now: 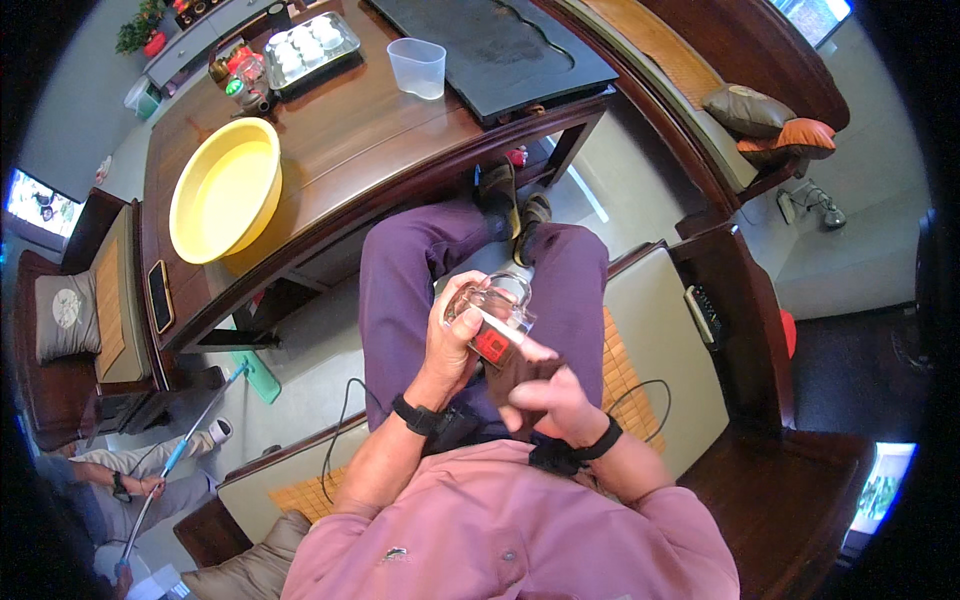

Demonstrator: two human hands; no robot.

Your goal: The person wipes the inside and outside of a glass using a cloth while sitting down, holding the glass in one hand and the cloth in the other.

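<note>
My left hand [450, 337] grips a clear glass vessel [487, 300] with a rounded handle, tilted above my lap. A red and white label shows on or against its side. My right hand [551, 397] is close by on the right, blurred, with a dark brown cloth [521, 382] between its fingers and the vessel. Whether the cloth touches the glass is hard to tell. On the wooden table ahead stand a yellow plastic basin [225, 191], a translucent plastic container [418, 69] and a metal tray [352, 46] of white cups.
A black tea board [495, 60] lies on the wooden table [337, 150], with a phone [160, 296] at its left edge. At lower left, another person [135, 480] holds a mop [259, 375]. A cushioned wooden bench [660, 322] surrounds my legs.
</note>
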